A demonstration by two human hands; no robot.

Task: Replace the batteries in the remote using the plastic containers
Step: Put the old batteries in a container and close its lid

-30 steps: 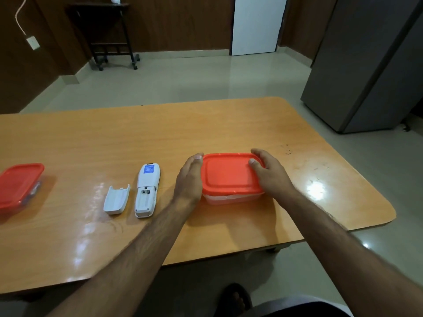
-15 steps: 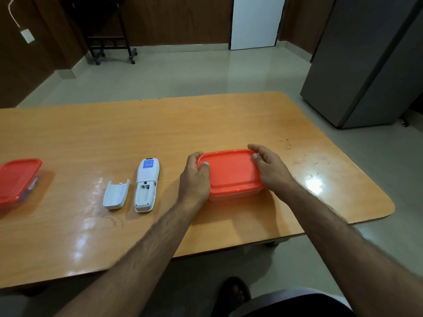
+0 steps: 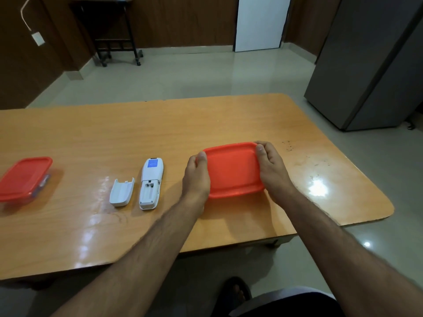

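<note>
Between both hands (image 3: pixel 196 179), red-lidded container (image 3: pixel 233 170), tilted.

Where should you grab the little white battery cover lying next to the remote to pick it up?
Probably pinch the battery cover across its two long side edges, coming straight down from above. It lies flat on the table, narrow across, with bare space beside it, though the remote is close on one side.
</note>
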